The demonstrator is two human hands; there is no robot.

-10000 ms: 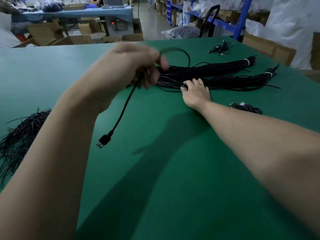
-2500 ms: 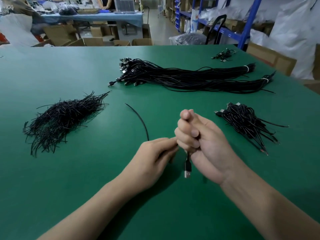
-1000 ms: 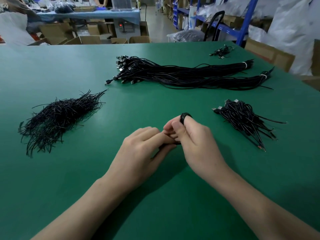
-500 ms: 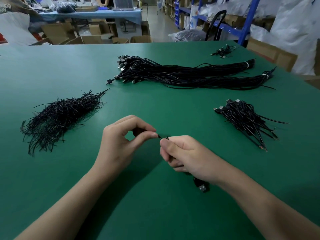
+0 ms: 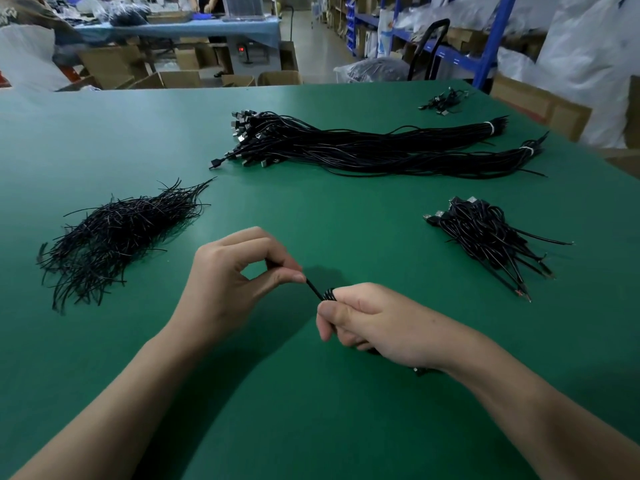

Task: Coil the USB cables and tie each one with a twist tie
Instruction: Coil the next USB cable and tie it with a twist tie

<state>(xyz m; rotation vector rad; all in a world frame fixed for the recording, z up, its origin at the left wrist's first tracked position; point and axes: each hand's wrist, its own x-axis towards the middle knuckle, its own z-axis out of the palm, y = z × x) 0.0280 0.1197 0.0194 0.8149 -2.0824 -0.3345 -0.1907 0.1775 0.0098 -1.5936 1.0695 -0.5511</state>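
My right hand [image 5: 374, 323] was clenched round the coiled cable [image 5: 329, 294] to stop the loops springing apart, with only their top showing above my thumb. My left hand [image 5: 228, 282] pinched the free end of the twist tie [image 5: 313, 288] between thumb and forefinger, at ten o'clock from the coil, drawn taut so it would cinch. How far the tie was wound I couldn't quite tell (my fist hid most of it). On the table [image 5: 311, 427], spare ties [image 5: 117, 233] lay at ten o'clock, uncoiled cables [image 5: 363, 147] at twelve and finished ones [image 5: 485, 233] at two, each within reach.
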